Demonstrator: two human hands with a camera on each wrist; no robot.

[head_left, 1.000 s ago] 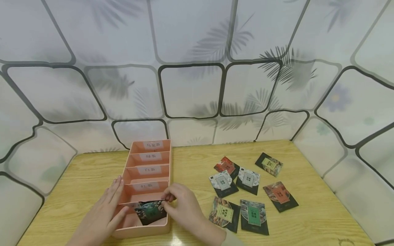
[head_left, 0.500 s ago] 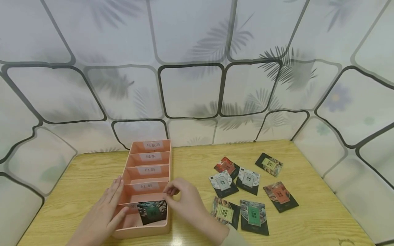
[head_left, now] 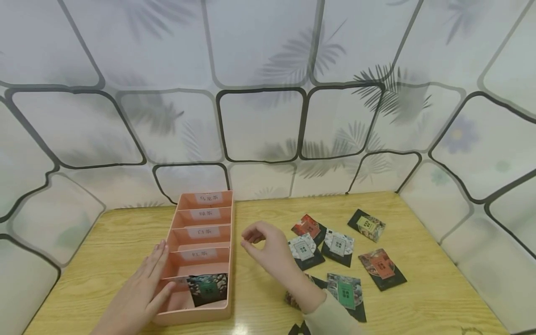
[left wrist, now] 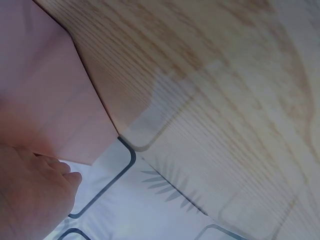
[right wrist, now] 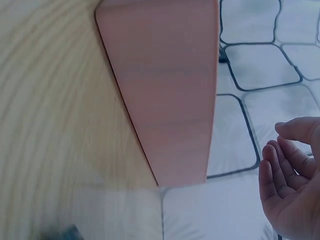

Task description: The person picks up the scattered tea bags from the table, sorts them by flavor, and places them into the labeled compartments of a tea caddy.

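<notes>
A pink box [head_left: 197, 317] with several compartments in a row stands on the left of the table, each divider bearing a white handwritten label. In its nearest compartment leans a dark tea sachet [head_left: 208, 289] with a green label. My left hand [head_left: 140, 284] rests along the box's left rim, fingers straight, thumb over the nearest compartment; the left wrist view shows it at the pink side wall [left wrist: 55, 90]. Just right of the box, my right hand [head_left: 270, 251] hovers with loosely bent fingers and nothing in them. The right wrist view shows a gap between thumb and fingertips [right wrist: 266, 165].
Several tea sachets lie right of my right hand: a red one [head_left: 308, 227], two white ones, a yellow-labelled one [head_left: 366, 225], a brown one [head_left: 382, 269] and a green-labelled one [head_left: 346, 296]. My right forearm partly covers another. A patterned cloth wall [head_left: 264, 125] surrounds the table.
My right hand has let go of the green-labelled tea sachet in the nearest compartment and moved away, up and to the right. My left hand has stayed on the box.
</notes>
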